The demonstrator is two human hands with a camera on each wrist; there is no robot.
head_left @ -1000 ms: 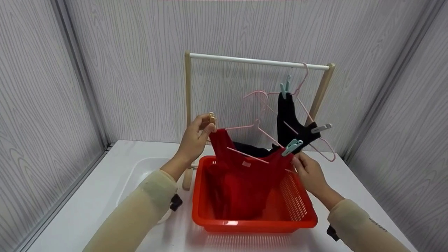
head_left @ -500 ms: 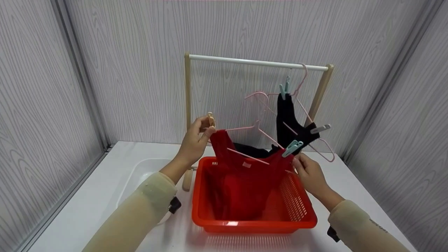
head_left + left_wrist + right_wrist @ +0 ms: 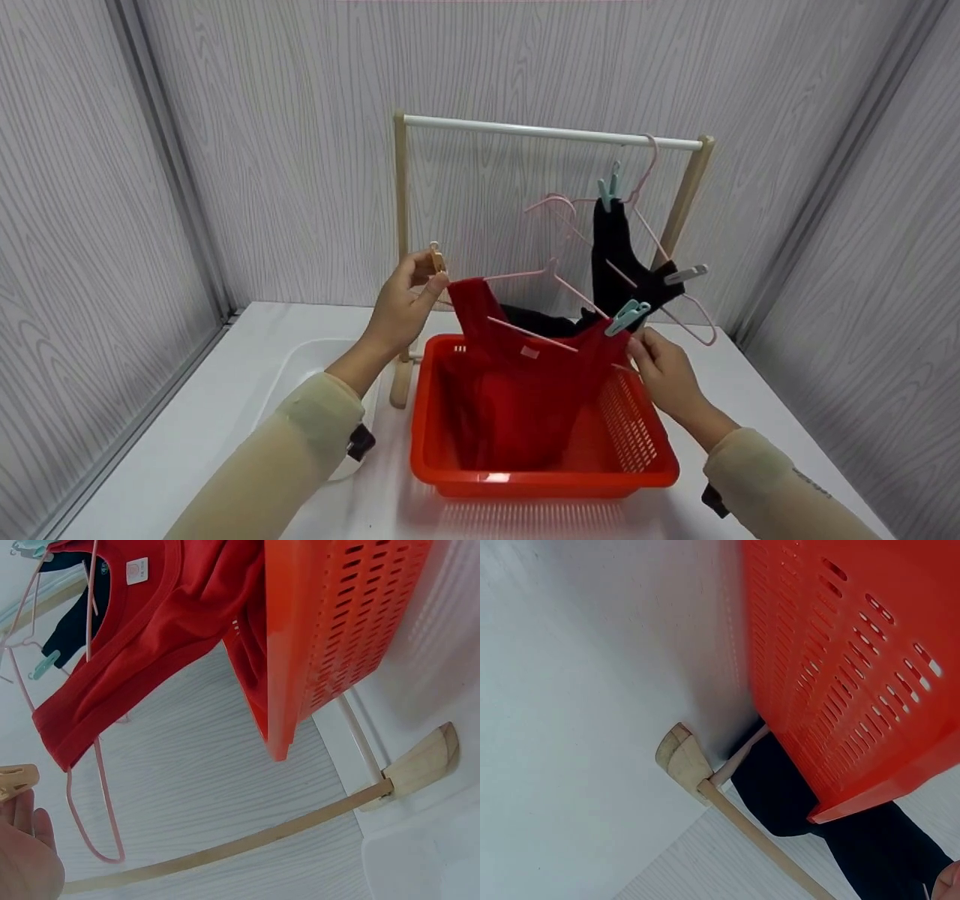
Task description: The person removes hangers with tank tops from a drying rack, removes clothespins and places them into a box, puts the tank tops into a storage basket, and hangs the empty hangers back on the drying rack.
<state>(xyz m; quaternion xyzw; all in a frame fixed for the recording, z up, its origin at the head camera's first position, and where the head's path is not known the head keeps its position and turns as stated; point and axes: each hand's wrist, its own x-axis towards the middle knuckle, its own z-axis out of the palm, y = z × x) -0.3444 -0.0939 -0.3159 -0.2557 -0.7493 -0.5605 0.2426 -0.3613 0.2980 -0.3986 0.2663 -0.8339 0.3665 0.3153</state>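
Note:
In the head view my left hand point(image 3: 403, 306) pinches a yellow clothespin point(image 3: 438, 259) just left of the red tank top point(image 3: 525, 390). The left wrist view shows a gap between this clothespin point(image 3: 16, 781) and the red shoulder strap point(image 3: 71, 731). My right hand point(image 3: 669, 373) grips the right end of a pink hanger point(image 3: 517, 275) by the other strap; its fingertips are partly hidden. A teal clothespin point(image 3: 627, 317) clamps that strap to the hanger. The tank top hangs down into a red basket point(image 3: 555, 480).
Behind stands a rack with a white rail point(image 3: 517, 129) and wooden posts point(image 3: 401, 187). A black garment point(image 3: 616, 255) hangs there on another pink hanger, with a teal and a grey clothespin point(image 3: 686, 274). A white tub point(image 3: 292, 367) lies left of the basket.
My left hand has shifted left with the yellow clothespin, away from the red strap. The right hand, hanger and tank top stay nearly in place.

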